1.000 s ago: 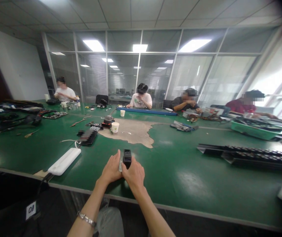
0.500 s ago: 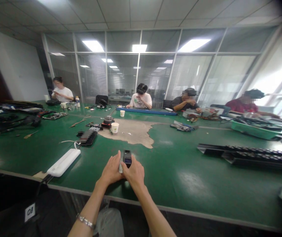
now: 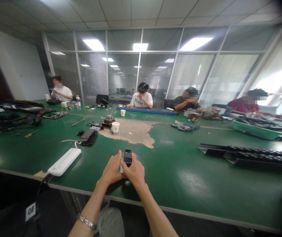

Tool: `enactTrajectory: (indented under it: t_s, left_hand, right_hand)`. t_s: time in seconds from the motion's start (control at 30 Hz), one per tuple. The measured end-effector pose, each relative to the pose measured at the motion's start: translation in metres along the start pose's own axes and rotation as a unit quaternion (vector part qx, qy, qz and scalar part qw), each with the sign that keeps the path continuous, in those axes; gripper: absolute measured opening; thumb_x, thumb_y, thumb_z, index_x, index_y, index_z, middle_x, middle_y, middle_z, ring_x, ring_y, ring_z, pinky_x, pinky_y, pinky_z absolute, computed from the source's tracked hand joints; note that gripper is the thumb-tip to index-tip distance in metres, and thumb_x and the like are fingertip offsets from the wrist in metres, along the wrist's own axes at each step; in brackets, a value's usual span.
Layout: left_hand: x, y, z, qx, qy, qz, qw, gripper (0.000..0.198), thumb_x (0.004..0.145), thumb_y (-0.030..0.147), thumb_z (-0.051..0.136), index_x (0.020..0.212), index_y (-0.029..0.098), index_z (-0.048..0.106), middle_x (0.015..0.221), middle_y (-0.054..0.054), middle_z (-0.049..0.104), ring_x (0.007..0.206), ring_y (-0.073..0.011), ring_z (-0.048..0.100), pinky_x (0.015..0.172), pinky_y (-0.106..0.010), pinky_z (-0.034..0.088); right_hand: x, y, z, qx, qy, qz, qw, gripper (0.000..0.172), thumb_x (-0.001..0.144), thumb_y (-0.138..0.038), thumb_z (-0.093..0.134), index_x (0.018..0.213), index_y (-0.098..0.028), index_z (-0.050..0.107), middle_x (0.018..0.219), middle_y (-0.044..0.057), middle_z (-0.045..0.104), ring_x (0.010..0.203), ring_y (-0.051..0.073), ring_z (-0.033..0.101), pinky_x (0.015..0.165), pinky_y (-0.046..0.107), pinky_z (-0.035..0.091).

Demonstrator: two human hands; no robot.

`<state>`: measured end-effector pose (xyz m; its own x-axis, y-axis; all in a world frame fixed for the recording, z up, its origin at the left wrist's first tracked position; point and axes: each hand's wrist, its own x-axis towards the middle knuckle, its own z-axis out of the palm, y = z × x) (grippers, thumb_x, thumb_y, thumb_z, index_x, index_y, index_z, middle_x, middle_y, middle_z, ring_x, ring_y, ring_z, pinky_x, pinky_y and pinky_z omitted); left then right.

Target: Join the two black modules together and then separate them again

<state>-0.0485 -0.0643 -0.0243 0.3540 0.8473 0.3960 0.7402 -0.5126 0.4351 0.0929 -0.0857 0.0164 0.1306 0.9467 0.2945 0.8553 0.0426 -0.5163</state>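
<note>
Just in from the table's near edge, my two hands come together around a small black device with a little screen (image 3: 128, 158). My right hand (image 3: 136, 169) is closed on it, with the thumb crossing its near left side. My left hand (image 3: 111, 168) presses against the left side, thumb pointing up and the other fingers mostly hidden beneath. A narrow pale strip (image 3: 121, 167) shows between the left hand and the device; what it belongs to I cannot make out.
A white power strip (image 3: 64, 162) lies left on the green table (image 3: 170, 184). Beyond are a phone-like item (image 3: 89, 135), a paper cup (image 3: 115, 127) and gloves (image 3: 184, 126). Black metal rails (image 3: 251, 157) and a green basket (image 3: 259, 130) stand right. Several people sit opposite.
My hands keep the same grip on the device. The whole view has shifted very slightly; nothing on the table has visibly moved.
</note>
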Motion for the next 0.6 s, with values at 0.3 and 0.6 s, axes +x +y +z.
enactTrajectory:
  t_s: [0.3,0.6]
  left_hand:
    - [0.000,0.002,-0.002,0.018,-0.006,-0.013,1.000,0.095,0.078,0.027,0.054,0.151,0.013,-0.006,0.150,-0.018,0.035,0.138,-0.0296,0.035,0.115,-0.052,0.023]
    - [0.002,0.002,-0.006,0.047,-0.036,-0.022,0.998,0.083,0.076,0.041,0.063,0.146,0.013,0.029,0.151,-0.017,0.034,0.140,-0.0312,0.031,0.118,-0.049,0.022]
  right_hand:
    - [-0.015,0.007,0.006,0.023,0.054,-0.024,0.998,0.046,0.080,-0.047,0.057,0.114,-0.016,0.059,0.103,0.013,0.067,0.100,0.027,0.062,0.088,0.034,0.042]
    - [-0.009,0.000,-0.002,0.083,0.069,-0.038,0.993,0.032,0.082,-0.043,0.056,0.103,-0.020,0.062,0.098,0.008,0.068,0.096,0.023,0.062,0.086,0.031,0.043]
